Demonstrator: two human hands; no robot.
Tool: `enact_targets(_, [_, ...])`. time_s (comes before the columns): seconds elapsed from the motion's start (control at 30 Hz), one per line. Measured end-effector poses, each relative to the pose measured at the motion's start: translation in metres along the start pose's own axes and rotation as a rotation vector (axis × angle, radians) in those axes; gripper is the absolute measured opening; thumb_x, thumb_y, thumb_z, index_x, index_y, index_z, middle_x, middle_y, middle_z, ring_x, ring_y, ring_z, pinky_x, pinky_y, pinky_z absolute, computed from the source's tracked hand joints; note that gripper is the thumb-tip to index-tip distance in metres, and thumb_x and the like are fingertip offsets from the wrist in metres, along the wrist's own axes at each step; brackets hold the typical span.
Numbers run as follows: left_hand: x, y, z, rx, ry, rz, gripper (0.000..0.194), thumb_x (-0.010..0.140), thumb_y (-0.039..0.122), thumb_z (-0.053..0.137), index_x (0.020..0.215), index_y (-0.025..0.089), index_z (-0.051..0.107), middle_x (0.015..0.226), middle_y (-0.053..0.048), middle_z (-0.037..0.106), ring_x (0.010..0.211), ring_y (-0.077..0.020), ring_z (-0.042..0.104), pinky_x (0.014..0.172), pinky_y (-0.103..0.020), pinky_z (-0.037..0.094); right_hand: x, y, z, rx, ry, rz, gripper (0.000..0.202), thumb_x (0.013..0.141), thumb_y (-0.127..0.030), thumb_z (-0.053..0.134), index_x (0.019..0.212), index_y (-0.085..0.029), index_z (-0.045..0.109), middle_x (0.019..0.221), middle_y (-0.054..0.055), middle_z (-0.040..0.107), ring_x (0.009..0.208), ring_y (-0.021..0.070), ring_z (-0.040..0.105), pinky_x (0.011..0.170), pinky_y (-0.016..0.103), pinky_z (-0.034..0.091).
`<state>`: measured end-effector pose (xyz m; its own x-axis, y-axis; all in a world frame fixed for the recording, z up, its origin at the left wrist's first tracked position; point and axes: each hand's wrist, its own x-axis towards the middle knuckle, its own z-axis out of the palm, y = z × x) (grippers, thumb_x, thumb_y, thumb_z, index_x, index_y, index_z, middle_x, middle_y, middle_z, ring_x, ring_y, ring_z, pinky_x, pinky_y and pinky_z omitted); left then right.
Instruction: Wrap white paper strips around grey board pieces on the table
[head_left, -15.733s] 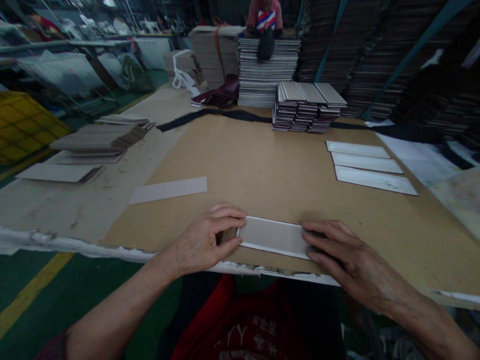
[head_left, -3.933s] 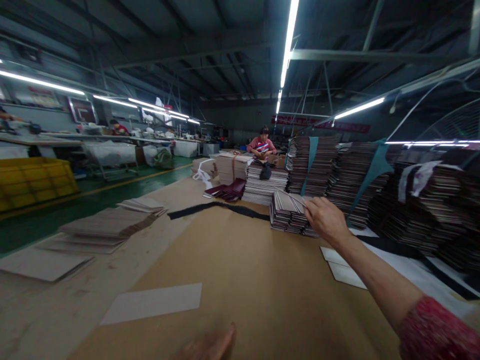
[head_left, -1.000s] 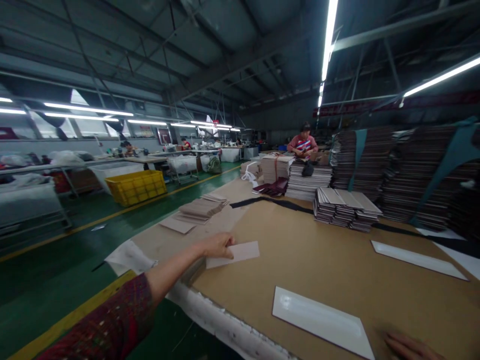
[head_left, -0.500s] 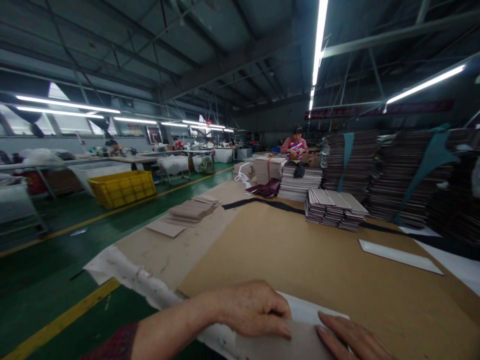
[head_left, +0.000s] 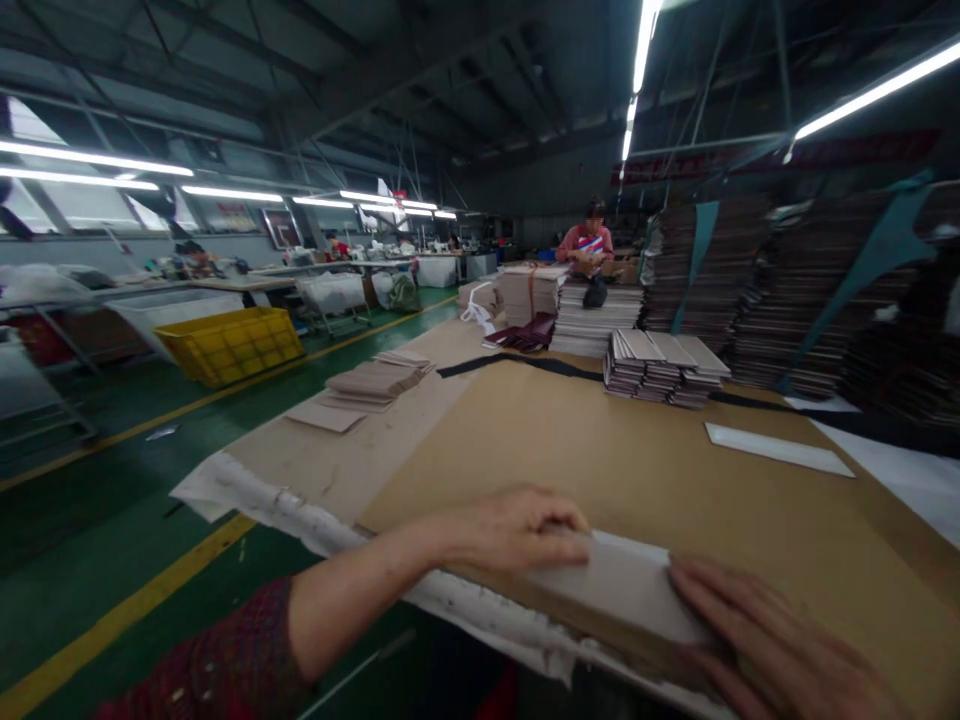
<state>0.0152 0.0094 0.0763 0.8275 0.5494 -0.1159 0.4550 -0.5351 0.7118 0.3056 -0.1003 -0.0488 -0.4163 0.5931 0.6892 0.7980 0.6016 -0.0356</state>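
A flat greyish-beige panel [head_left: 626, 592] lies at the near edge of the table, with a white strip showing along its far side. My left hand [head_left: 517, 528] is closed on the panel's left end, fingers curled and thumb stretched along the top. At the opposite end rests my right hand [head_left: 787, 635], somewhat blurred, its fingers stretched out and touching the panel, thumb apart near the front edge. Brown sheet [head_left: 540, 450] covers the tabletop under the work. A long white strip [head_left: 780, 450] lies farther off on the right.
Small beige panels [head_left: 375, 385] lie fanned out at the left. Stacked folded pieces [head_left: 660, 365] stand at the back, beside tall dark stacks [head_left: 810, 300]. A black strip [head_left: 517, 362] crosses the table. A person [head_left: 586, 240] works beyond; a yellow crate [head_left: 229, 345] stands on the floor.
Both hands sit higher in view, and more of the panel and the table's front edge shows. My right hand's fingers have spread along the panel's right end. The camera has tilted down.
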Motion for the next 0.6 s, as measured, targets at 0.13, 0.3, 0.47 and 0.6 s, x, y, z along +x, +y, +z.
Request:
enact_targets(0.13, [-0.01,-0.031,-0.007,0.17,0.299,-0.146,0.052,0.081,0.036,0.07,0.127,0.018,0.053,0.128,-0.009,0.057,0.114,-0.0228,0.053,0.099,-0.036,0.043,-0.014,0.03,-0.019,0.061,0.075,0.407,0.053,0.094,-0.06,0.05,0.132,-0.024,0.061,0.13,0.007,0.064,0.116,0.0322,0.063,0.1,0.047,0.056])
enact_targets(0.3, [-0.015,-0.067,0.015,0.366,0.232,-0.062,0.073,0.07,0.047,0.083,0.129,0.018,0.053,0.13,-0.011,0.055,0.124,-0.0283,0.045,0.109,-0.045,0.037,-0.016,0.038,-0.015,0.212,-0.055,0.556,0.056,0.088,-0.07,0.053,0.122,-0.028,0.068,0.128,0.005,0.065,0.12,0.0332,0.06,0.104,0.054,0.052])
enact_targets(0.47, [-0.01,-0.075,0.031,0.358,0.271,-0.026,0.058,0.077,0.042,0.077,0.127,0.019,0.056,0.125,-0.009,0.059,0.119,-0.0272,0.049,0.106,-0.046,0.038,0.001,0.031,0.001,0.314,-0.199,0.468,0.049,0.089,-0.065,0.056,0.122,-0.031,0.069,0.127,0.005,0.066,0.118,0.0297,0.061,0.102,0.053,0.053])
enact_targets(0.6, [-0.013,-0.076,0.031,0.276,0.305,-0.028,0.058,0.08,0.038,0.073,0.131,0.02,0.053,0.127,-0.009,0.057,0.121,-0.026,0.049,0.107,-0.044,0.039,0.008,0.032,0.011,0.346,-0.252,0.396,0.046,0.091,-0.062,0.055,0.125,-0.033,0.067,0.129,0.004,0.065,0.121,0.0293,0.059,0.104,0.057,0.05])
